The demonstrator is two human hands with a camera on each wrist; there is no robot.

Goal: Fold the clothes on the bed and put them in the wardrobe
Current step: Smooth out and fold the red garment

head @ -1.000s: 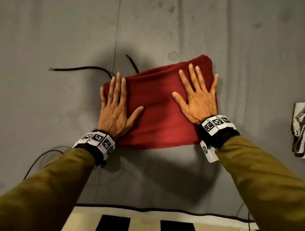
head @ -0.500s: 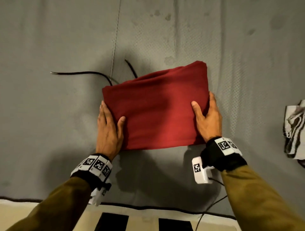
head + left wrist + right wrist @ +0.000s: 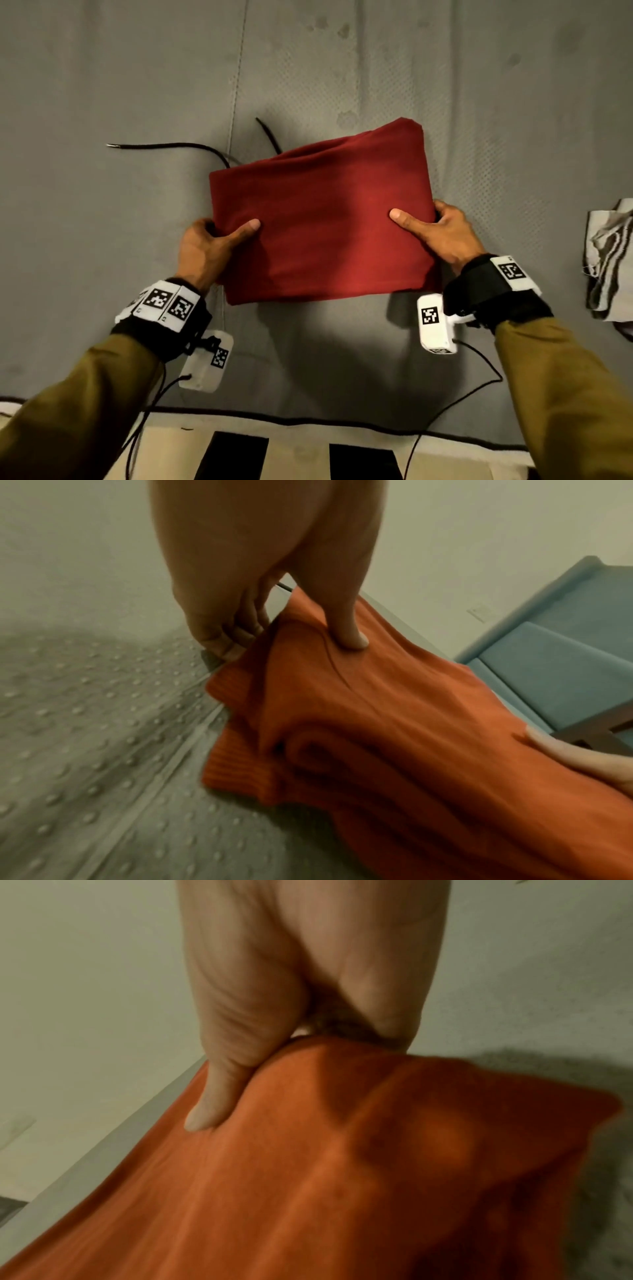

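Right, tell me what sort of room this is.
Probably a bedroom: the folded red garment rests on a grey quilted mattress, a striped garment waits at the right, and a blue padded headboard shows beyond.

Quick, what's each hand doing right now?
Left hand: grips the red garment's left edge.
Right hand: grips its right edge.

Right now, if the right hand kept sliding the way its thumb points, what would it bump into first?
The right hand holds the folded red garment, its thumb pointing leftward across the top. Going on, it would probably meet the left hand, though heights are unclear.
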